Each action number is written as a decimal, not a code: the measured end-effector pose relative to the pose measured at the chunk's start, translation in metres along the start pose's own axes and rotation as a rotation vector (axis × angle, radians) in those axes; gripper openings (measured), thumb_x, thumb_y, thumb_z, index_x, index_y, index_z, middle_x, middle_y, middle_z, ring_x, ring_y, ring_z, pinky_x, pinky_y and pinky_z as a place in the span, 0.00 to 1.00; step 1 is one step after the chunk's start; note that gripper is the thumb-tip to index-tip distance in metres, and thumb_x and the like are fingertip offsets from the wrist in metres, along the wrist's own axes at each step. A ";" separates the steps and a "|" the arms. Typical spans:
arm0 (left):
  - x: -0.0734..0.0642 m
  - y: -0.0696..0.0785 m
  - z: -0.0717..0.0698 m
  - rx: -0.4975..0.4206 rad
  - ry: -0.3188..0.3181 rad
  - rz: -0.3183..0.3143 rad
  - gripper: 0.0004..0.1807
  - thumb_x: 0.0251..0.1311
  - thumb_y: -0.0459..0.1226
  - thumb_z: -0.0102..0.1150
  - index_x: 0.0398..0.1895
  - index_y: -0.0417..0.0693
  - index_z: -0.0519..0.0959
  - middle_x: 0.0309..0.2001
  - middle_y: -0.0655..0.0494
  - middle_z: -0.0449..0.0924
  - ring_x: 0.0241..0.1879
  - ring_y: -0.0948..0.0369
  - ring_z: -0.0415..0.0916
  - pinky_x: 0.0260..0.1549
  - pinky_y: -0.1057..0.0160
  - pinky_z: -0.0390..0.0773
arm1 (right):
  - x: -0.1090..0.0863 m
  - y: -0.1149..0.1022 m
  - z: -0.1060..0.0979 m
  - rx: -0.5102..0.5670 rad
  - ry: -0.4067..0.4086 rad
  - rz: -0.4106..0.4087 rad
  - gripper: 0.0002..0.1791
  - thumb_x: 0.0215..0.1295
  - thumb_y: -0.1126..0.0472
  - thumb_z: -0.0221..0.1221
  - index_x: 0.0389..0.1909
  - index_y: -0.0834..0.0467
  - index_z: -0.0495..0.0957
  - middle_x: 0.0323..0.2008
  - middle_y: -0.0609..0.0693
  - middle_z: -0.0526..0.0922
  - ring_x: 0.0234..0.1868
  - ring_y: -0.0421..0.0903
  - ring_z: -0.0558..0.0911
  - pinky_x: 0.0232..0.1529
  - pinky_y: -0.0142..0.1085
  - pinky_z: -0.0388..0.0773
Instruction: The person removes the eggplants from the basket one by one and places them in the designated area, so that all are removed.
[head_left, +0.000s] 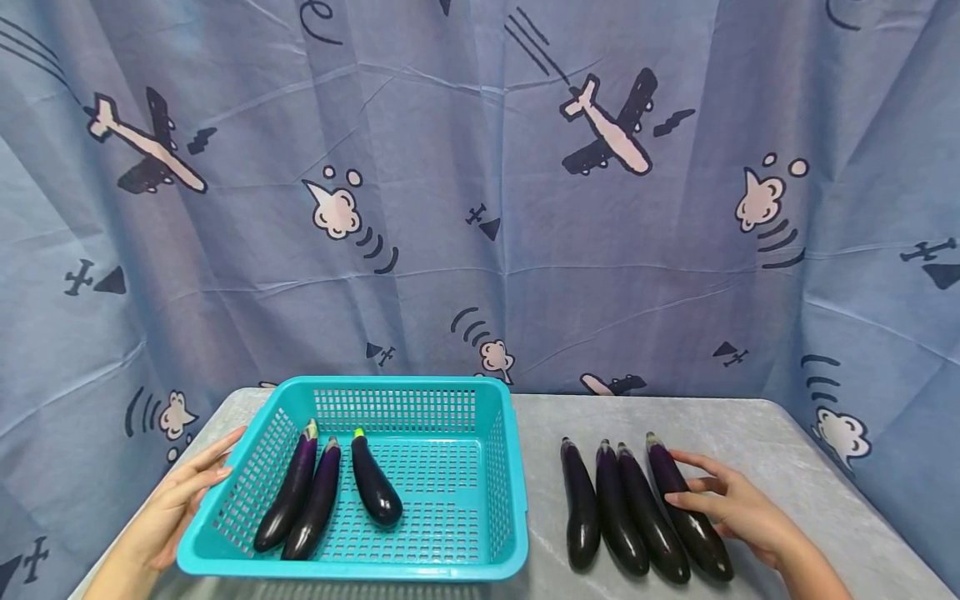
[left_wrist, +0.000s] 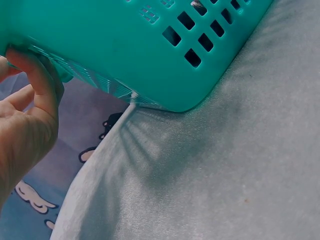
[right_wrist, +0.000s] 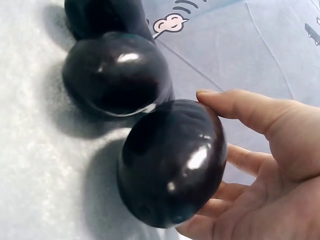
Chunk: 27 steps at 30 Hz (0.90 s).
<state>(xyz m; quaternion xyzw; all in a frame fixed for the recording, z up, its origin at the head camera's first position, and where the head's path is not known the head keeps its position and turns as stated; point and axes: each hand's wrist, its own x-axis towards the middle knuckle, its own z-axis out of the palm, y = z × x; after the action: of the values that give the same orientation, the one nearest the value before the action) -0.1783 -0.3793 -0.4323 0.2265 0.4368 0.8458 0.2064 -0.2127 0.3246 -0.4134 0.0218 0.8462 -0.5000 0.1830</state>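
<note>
A: What does the left hand (head_left: 176,500) do, over at the lower left of the frame?

B: It holds the turquoise basket (head_left: 352,570) by its left rim. The left wrist view shows bent fingers tucked under the lip, a partly closed grip. I'd guess that is to steady the basket, since its mesh looks like light plastic.

A: And the right hand (head_left: 738,508)?

B: Lower right of the frame, on the rightmost eggplant (head_left: 701,537). Thumb and fingers curve round it from the right, about as far apart as the eggplant is thick. How firmly they press, I can't tell. The eggplant lies on the grey table (head_left: 795,442), as far as I can see; any lift is too slight to judge.

A: Why from that side?

B: Probably because the three other eggplants (head_left: 581,517) lie close on its left, so its right flank is the easy one to reach. The whole row has stems toward the back and fat ends toward the person, which likely keeps each one simple to grasp across its width.

A: What's in the basket?

B: Three more: a slanting pair (head_left: 288,496) near the left wall and a single one (head_left: 377,483) nearer the middle. The raised walls should stop those round bodies rolling away.
</note>
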 end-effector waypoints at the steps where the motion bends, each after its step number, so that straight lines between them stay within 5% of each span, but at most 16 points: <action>1: 0.000 0.000 0.000 0.001 0.002 0.001 0.37 0.84 0.28 0.17 0.78 0.63 0.72 0.70 0.57 0.77 0.66 0.53 0.79 0.60 0.50 0.83 | 0.000 0.000 0.000 0.002 0.000 0.002 0.46 0.77 0.51 0.62 0.83 0.66 0.48 0.70 0.83 0.63 0.65 0.72 0.75 0.50 0.57 0.83; 7: 0.000 0.000 0.001 0.015 0.017 0.002 0.36 0.84 0.28 0.18 0.77 0.64 0.72 0.69 0.58 0.77 0.66 0.53 0.80 0.59 0.50 0.84 | 0.004 0.003 0.002 0.004 0.001 0.027 0.46 0.77 0.51 0.63 0.82 0.67 0.50 0.68 0.82 0.66 0.62 0.68 0.79 0.49 0.58 0.84; 16: 0.001 -0.001 0.001 0.017 0.014 0.007 0.37 0.84 0.28 0.17 0.78 0.63 0.71 0.70 0.58 0.77 0.66 0.53 0.79 0.60 0.50 0.84 | 0.008 0.005 0.003 -0.029 0.002 0.053 0.45 0.77 0.49 0.63 0.81 0.67 0.53 0.68 0.83 0.66 0.65 0.76 0.74 0.51 0.69 0.81; 27: 0.000 -0.001 0.001 0.003 0.008 0.007 0.37 0.84 0.28 0.17 0.78 0.63 0.71 0.70 0.57 0.77 0.66 0.52 0.79 0.59 0.49 0.84 | 0.009 0.009 0.005 -0.016 -0.009 0.004 0.44 0.77 0.51 0.63 0.81 0.69 0.55 0.64 0.78 0.74 0.60 0.62 0.82 0.49 0.53 0.84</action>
<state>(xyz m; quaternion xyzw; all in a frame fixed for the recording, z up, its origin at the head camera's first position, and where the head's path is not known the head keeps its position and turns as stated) -0.1781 -0.3786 -0.4324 0.2248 0.4383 0.8467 0.2012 -0.2174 0.3232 -0.4262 0.0200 0.8494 -0.4927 0.1880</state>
